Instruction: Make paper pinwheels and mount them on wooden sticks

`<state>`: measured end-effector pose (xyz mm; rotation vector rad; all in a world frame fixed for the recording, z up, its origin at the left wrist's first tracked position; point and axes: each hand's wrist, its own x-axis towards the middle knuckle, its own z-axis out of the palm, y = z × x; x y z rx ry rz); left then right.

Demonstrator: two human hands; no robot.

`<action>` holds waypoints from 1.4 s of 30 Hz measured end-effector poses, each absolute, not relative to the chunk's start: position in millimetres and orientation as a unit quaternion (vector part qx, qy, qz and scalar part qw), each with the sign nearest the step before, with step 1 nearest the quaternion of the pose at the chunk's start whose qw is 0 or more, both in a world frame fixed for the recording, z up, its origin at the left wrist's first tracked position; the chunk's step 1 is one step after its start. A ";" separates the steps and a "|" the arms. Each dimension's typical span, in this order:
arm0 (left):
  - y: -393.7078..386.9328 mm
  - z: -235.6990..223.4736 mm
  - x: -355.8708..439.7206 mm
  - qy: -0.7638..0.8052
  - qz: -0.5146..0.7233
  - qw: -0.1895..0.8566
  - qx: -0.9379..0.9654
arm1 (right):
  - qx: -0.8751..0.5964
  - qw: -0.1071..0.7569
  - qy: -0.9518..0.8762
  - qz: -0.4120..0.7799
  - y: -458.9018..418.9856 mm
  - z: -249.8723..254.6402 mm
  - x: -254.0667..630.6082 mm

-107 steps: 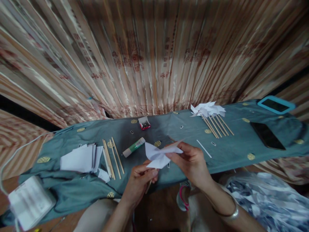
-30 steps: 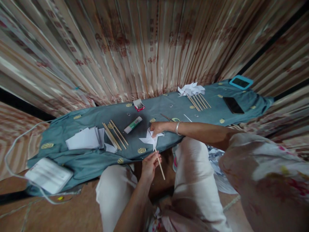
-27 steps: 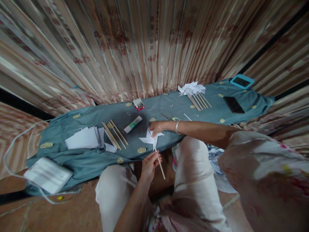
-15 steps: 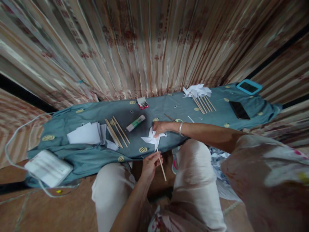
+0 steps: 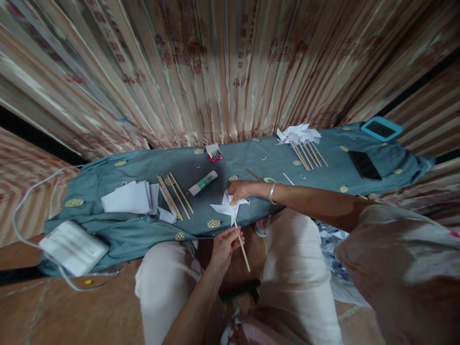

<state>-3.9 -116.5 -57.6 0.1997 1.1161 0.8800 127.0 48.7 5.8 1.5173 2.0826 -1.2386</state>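
Note:
A white paper pinwheel (image 5: 227, 209) lies at the front edge of the cloth-covered table. Its wooden stick (image 5: 244, 251) sticks out over the edge toward me. My left hand (image 5: 223, 244) is closed around that stick just below the paper blades. From the right, my right hand (image 5: 240, 191) reaches across with curled fingers and presses down at the middle of the pinwheel; its fingertips and whatever may lie under them are hidden. Close to the right wrist are scissors (image 5: 268, 180), partly covered by the hand. A glue stick (image 5: 203, 183) lies left of the pinwheel.
Left on the cloth (image 5: 143, 165) are white paper sheets (image 5: 125, 197), loose wooden sticks (image 5: 174, 194) and a white box (image 5: 74, 248) with a cable. Behind stands a small box of pins (image 5: 214, 153). Finished pinwheels (image 5: 300, 134), a black phone (image 5: 364, 165) and a blue-framed device (image 5: 381, 128) lie right.
Since the oldest frame the pinwheel has gone from my raised hands down onto the table, and my right hand has shifted to its centre. Over the last second both hands hold nearly still.

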 end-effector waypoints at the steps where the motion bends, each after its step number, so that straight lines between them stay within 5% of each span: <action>1: -116.7 -58.7 -3.9 0.511 0.402 0.754 0.092 | 0.526 0.144 0.723 -0.424 49.4 4.5 126.9; 11: -118.6 -57.2 -3.3 0.505 0.403 0.758 0.094 | 0.540 0.120 0.728 -0.404 47.5 5.2 127.3; 19: -114.9 -42.9 -12.0 0.489 0.427 0.748 0.136 | 0.543 -0.004 0.698 -0.467 21.1 13.5 141.1; 23: -96.2 -26.9 -16.2 0.481 0.436 0.742 0.166 | 0.502 -0.264 0.493 -0.660 14.8 4.9 153.3; 28: -49.1 -5.0 -13.6 0.472 0.447 0.729 0.213 | 0.467 -0.455 0.356 -0.669 30.1 -7.1 161.2; 34: -4.1 -1.6 -9.5 0.467 0.450 0.724 0.234 | 0.417 -0.528 0.304 -0.675 41.9 -9.7 158.2; 42: 5.7 -18.5 -15.4 0.474 0.452 0.720 0.228 | 0.387 -0.472 0.384 -0.693 33.2 -17.5 138.0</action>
